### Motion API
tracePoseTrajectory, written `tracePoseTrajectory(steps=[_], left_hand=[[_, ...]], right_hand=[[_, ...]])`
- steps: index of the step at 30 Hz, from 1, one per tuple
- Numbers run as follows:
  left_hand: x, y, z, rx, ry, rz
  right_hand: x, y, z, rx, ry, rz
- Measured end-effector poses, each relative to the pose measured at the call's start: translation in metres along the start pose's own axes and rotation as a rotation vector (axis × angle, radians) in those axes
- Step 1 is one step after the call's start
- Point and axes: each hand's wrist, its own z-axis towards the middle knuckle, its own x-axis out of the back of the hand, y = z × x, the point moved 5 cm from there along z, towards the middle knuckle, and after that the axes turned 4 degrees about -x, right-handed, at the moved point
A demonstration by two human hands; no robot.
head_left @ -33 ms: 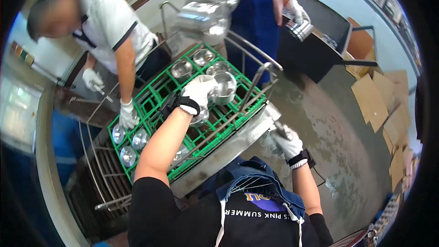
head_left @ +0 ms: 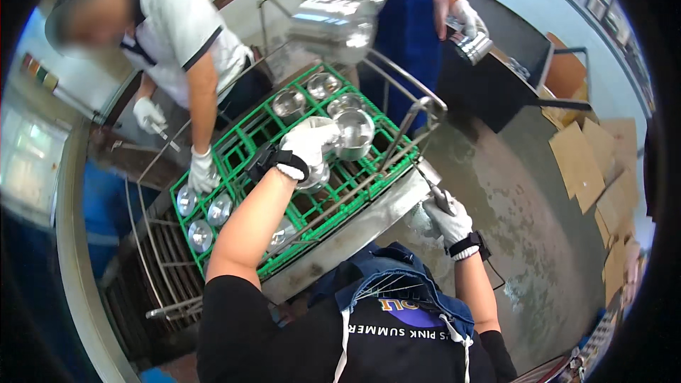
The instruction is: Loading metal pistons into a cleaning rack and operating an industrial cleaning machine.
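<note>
My left hand (head_left: 306,145), in a white knitted glove with a black wrist strap, is closed on a clear drinking glass (head_left: 355,135) above the green rack (head_left: 237,159). The glass is tilted, with its round opening away from my fingers. More clear glasses, such as one glass (head_left: 289,105) beyond my hand, sit in the rack's square compartments. My right hand (head_left: 452,223), gloved too, is off the rack's right corner. It grips a slim dark-handled tool (head_left: 443,200) pointing up and left. Something clear (head_left: 421,221) shows beside those fingers; its kind is unclear.
Metal rails (head_left: 401,78) surround the rack. At the left, a co-worker's gloved hand (head_left: 204,172) reaches into it; the other hand (head_left: 149,115) holds a thin tool. Blurred stacked glassware (head_left: 333,25) hangs close at the top. Another person's hand (head_left: 468,21) holds glassware. Cardboard (head_left: 578,163) lies right.
The view has shifted slightly, so the rack and people sit a little further right. The tool in my right hand now shows more clearly. Both my grips stay the same.
</note>
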Motion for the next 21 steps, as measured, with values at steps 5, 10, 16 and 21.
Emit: tracePoseTrajectory(steps=[5,10,16,21], left_hand=[[0.119,-0.003,-0.078,0.189,0.105,0.601],[0.147,-0.004,-0.156,0.545,-0.399,1.618],[0.141,-0.081,-0.143,0.413,-0.397,1.455],[0.209,-0.179,-0.121,0.425,-0.540,1.218]], right_hand=[[-0.020,-0.053,-0.014,0.204,-0.207,-0.238],[-0.016,-0.031,-0.012,-0.018,-0.156,-0.199],[-0.004,0.021,-0.028,-0.155,0.017,-0.135],[-0.039,-0.009,-0.070,0.195,-0.456,-0.454]])
